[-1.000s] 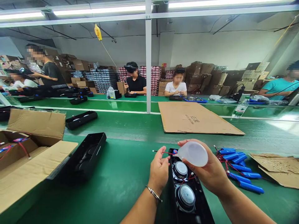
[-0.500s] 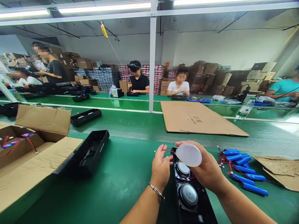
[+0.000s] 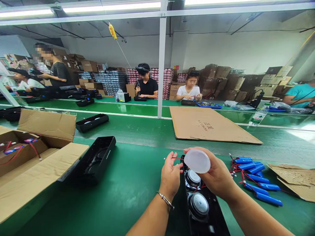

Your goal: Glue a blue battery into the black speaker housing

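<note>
In front of me an open black speaker housing (image 3: 213,214) holds two round speakers (image 3: 199,204), their metal backs facing up. Above its far end my right hand (image 3: 216,172) grips a white round disc (image 3: 197,161), broad face toward me. My left hand (image 3: 171,173), with a metal bracelet at the wrist, is beside the housing's left wall. Between its thumb and fingers passes a thin red wire (image 3: 177,158) that leads toward the disc; a small white connector (image 3: 165,158) pokes out on the left. The wire's end at the disc is hidden.
Blue cylindrical battery packs (image 3: 259,178) with red leads lie right of the housing, near torn cardboard (image 3: 292,178). Another black housing (image 3: 99,160) and an open carton (image 3: 49,164) stand left. Beyond lie a flat cardboard sheet (image 3: 209,126) and a bottle (image 3: 258,116); several people sit across.
My right hand and the disc have shifted very slightly left. My left hand keeps its hold on the wire, almost unmoved. The head view has turned a touch.
</note>
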Demonstrator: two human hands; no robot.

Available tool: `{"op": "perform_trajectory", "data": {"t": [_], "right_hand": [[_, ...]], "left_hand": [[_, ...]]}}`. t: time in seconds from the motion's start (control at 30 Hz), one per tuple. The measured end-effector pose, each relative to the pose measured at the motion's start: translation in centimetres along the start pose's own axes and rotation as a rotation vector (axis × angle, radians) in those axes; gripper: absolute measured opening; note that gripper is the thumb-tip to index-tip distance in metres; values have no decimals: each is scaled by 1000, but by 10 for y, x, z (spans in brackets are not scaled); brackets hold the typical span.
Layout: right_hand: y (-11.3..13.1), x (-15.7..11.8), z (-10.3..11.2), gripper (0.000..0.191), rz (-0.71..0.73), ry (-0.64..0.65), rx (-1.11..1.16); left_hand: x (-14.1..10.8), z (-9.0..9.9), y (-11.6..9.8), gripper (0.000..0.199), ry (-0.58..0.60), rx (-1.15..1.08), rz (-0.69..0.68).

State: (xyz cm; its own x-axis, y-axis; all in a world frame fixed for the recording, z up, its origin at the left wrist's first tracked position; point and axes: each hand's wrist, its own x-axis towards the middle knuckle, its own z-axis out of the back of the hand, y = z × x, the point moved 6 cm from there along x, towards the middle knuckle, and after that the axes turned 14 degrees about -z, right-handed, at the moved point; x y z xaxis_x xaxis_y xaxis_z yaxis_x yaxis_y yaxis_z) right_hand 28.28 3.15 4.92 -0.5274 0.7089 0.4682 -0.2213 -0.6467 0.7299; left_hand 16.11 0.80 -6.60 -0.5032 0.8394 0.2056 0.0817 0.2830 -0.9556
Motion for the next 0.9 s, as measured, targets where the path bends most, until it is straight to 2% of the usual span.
{"op": "perform_trajectory", "data": {"t": [0.47, 0.6, 0.73, 0.9], "right_hand": [[-9, -4, 3, 34, 14, 5, 26], [-16, -8, 6, 34, 7, -7, 57], [-17, -12, 10, 34, 17, -24, 108], [-24, -15, 15, 34, 4, -63, 127]], "left_hand": [[1, 2, 2, 57, -12, 70, -20], [1, 1, 6, 67, 17, 149, -39], [0, -1, 13, 79, 50, 159, -1], [1, 0, 12, 80, 67, 177, 13]]}}
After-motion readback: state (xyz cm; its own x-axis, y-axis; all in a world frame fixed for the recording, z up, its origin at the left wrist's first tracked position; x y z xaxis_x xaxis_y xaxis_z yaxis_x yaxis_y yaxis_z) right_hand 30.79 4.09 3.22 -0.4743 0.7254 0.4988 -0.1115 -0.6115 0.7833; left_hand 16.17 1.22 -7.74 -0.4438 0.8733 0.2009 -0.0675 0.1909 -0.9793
